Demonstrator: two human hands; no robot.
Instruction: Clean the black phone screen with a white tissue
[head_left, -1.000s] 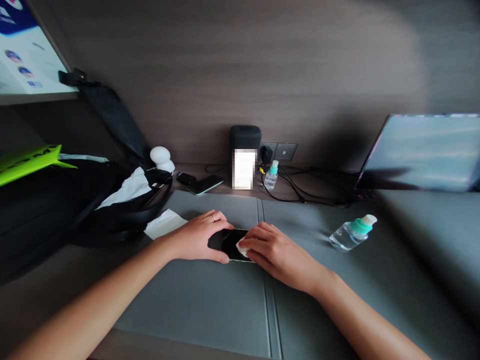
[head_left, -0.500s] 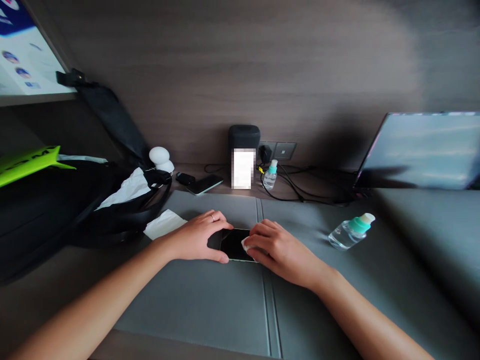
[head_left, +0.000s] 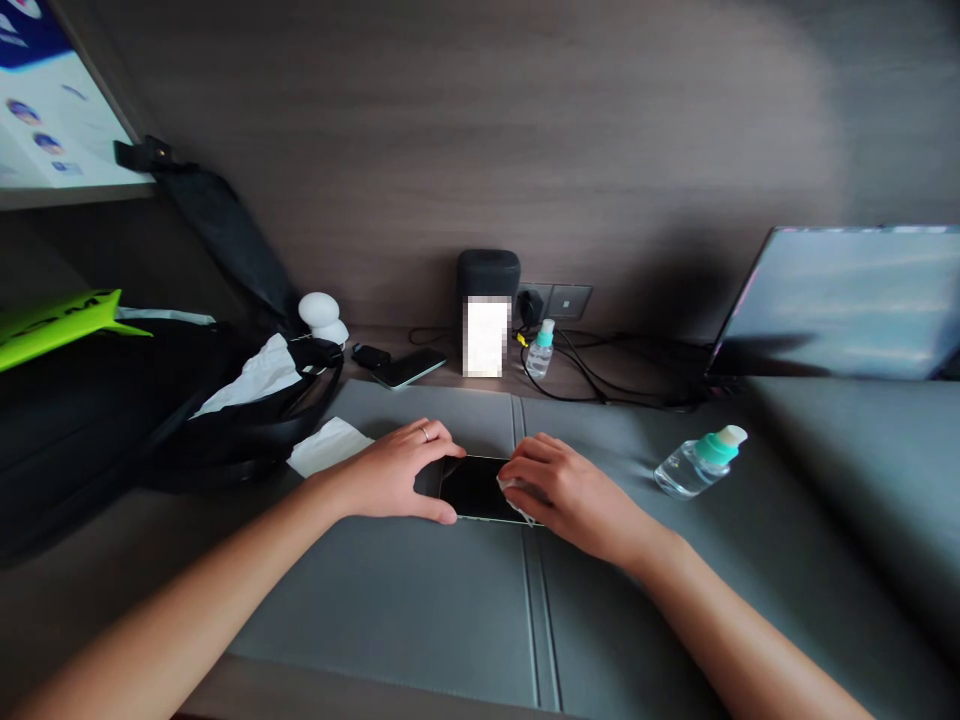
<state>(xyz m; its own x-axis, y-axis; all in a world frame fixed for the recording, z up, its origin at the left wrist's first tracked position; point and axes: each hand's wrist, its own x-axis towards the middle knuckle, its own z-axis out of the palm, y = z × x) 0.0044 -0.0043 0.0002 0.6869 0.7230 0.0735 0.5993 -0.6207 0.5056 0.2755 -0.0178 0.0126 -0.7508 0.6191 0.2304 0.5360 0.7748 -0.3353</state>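
A smartphone with a dark screen lies flat on the grey desk mat. My left hand grips its left end, thumb on the near edge and fingers on the far edge. Bunched in the fingers of my right hand is a white tissue, pressed on the right part of the screen; most of the tissue is hidden under the hand. Behind my left wrist lies a folded white tissue. A clear spray bottle with a teal collar stands to the right of my right hand.
Along the wall are a second phone, a small black object, a black speaker-like box, a smaller spray bottle and loose cables. A black bag fills the left; a screen stands at right.
My right hand has slid slightly to the right along the phone screen with the tissue, uncovering a little more of the glass. My left hand stays where it was.
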